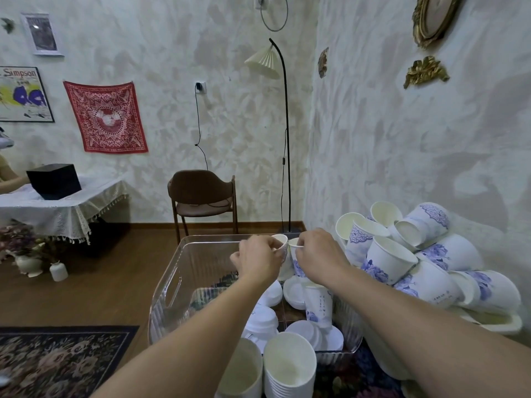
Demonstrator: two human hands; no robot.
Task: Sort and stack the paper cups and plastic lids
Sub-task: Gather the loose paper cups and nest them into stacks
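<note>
Head view is showing the left hand (260,258) and right hand (317,255) each gripping a cup (281,242) mid-frame over the bin (172,282), and the cup pile (416,254) at right may be tipping if bumped.

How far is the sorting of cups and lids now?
Partly done. Two cup stacks stand in front, and lids lie in the clear bin. The left hand and right hand each hold a small cup. The cup pile at right remains unsorted.
</note>
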